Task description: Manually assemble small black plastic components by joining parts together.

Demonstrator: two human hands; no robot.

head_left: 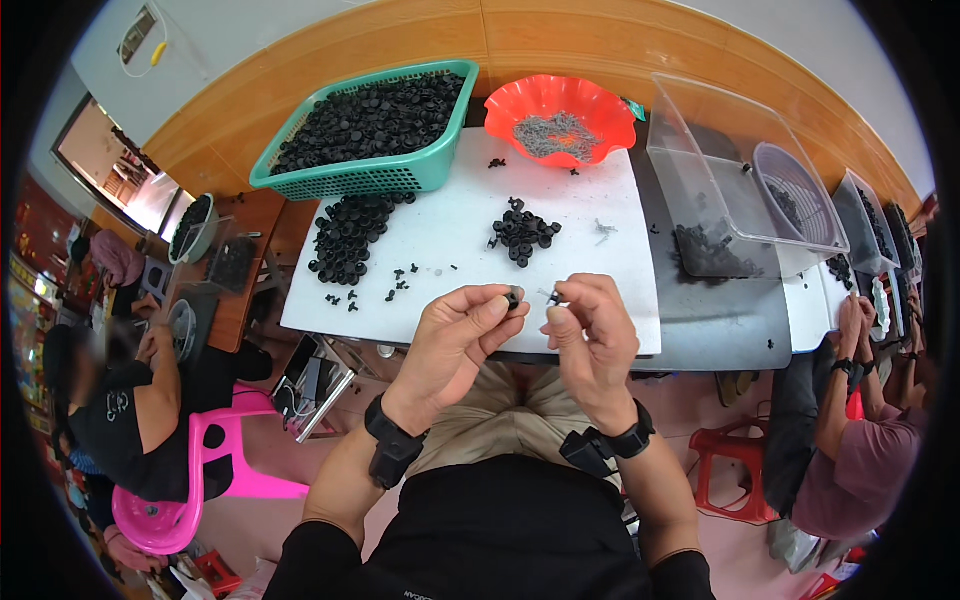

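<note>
Between the thumb and fingers of my left hand (458, 335) is a small black round part (514, 297). A short way to its right, my right hand (598, 345) pinches a small black piece (556, 298) with a thin pale grey sliver beside it. The two hands are apart, over the front edge of a white sheet (455, 255). Just beyond them lies a small heap of black parts (525, 235). A larger pile of black round caps (345, 240) is at the left, with several tiny black bits (395, 283) scattered near it.
At the back stand a green basket (400, 178) full of black caps and a red scalloped bowl (505, 108) of thin grey pieces. A clear plastic box (790, 255) is at the right. People work at both sides, by a pink chair (215, 450) and a red stool (725, 445).
</note>
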